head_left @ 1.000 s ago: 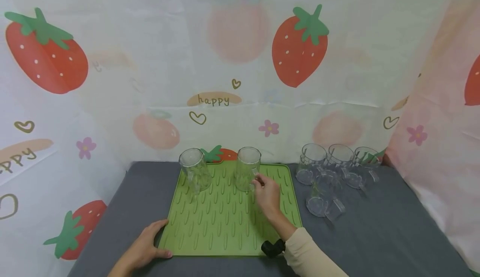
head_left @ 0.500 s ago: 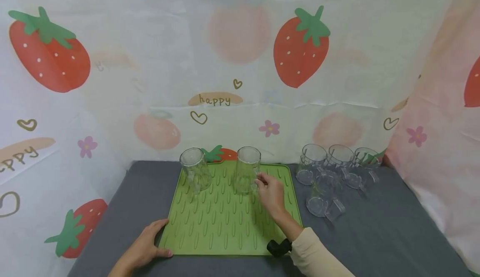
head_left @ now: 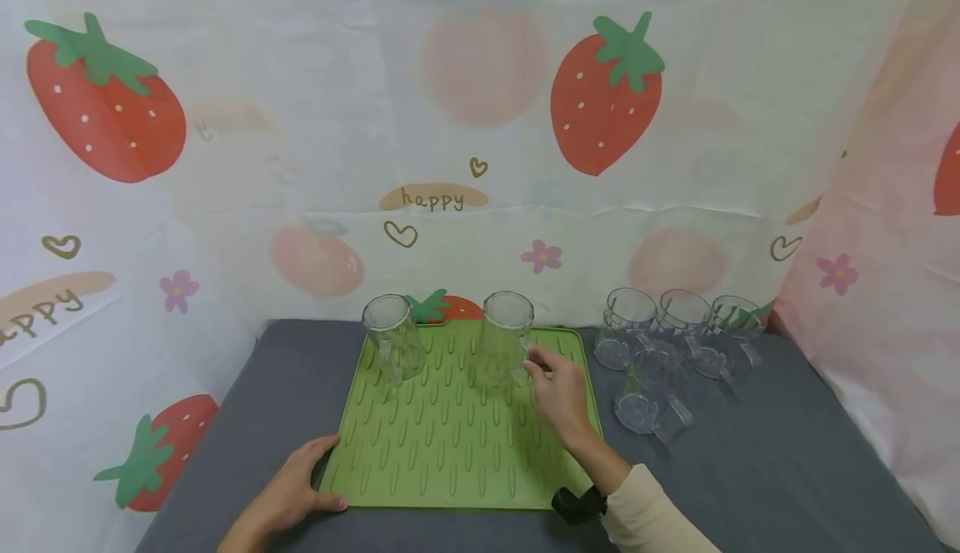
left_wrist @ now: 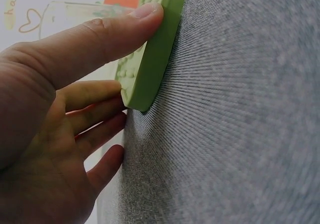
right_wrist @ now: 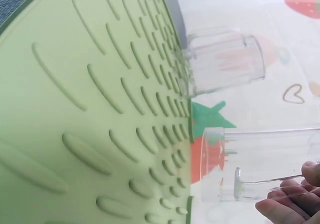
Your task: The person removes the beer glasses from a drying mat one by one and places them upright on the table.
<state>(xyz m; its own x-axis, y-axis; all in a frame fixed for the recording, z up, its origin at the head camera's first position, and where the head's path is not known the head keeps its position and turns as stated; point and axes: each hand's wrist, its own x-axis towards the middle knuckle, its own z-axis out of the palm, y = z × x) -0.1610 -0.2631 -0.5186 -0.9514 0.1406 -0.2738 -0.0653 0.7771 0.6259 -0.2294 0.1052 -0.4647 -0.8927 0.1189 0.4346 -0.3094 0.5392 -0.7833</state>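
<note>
My right hand [head_left: 561,391] holds a clear glass mug [head_left: 504,332] by its handle above the right half of a green ridged mat [head_left: 420,453]. In the right wrist view a narrow gap shows between the base of this mug [right_wrist: 215,169] and the mat [right_wrist: 90,119]. A second glass mug [head_left: 397,341] stands on the mat's back left part, its handle toward me. At the near left corner my left hand [head_left: 288,486] touches the mat. The left wrist view shows its thumb [left_wrist: 100,44] straight against the mat's edge [left_wrist: 157,59], fingers extended along the other side.
Several more clear mugs [head_left: 637,403] stand close together on the grey cloth [head_left: 765,453] right of the mat. A strawberry-printed curtain [head_left: 450,137] hangs behind the table and at both sides. A black wrist device [head_left: 577,505] sits on my right wrist.
My right hand has moved to the right with the mug, which now appears slightly raised and larger in the head view. The left hand stays at the mat's corner.
</note>
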